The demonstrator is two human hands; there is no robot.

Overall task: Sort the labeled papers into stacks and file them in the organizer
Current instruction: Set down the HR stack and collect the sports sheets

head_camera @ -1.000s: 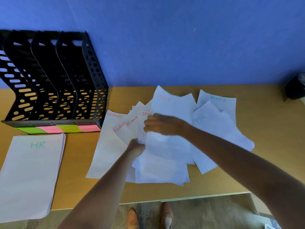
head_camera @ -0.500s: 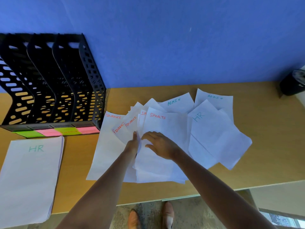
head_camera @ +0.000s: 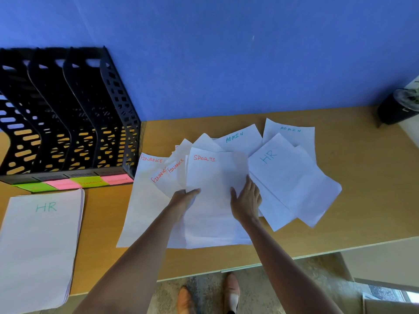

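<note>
A loose spread of white labeled papers lies in the middle of the wooden desk (head_camera: 362,200). On top is a SPORTS sheet (head_camera: 215,173). My left hand (head_camera: 183,198) grips its left edge, thumb on top. My right hand (head_camera: 246,200) lies flat on its right edge, fingers apart. FINANCE sheets (head_camera: 154,168) fan out to the left, two ADMIN sheets (head_camera: 240,139) sit behind, and an HR sheet (head_camera: 278,168) lies to the right. A neat HR stack (head_camera: 40,245) rests at the front left. The black organizer (head_camera: 68,114) stands at the back left.
Green and pink sticky labels (head_camera: 74,183) line the organizer's front base. A dark container (head_camera: 396,107) sits at the desk's far right against the blue wall. The desk's front edge runs just below the papers; my shoes show on the carpet below.
The sheet my right hand held up over the pile is down, and the SPORTS and ADMIN labels show. My right hand slid to the SPORTS sheet's right edge; my left thumb came over its left edge.
</note>
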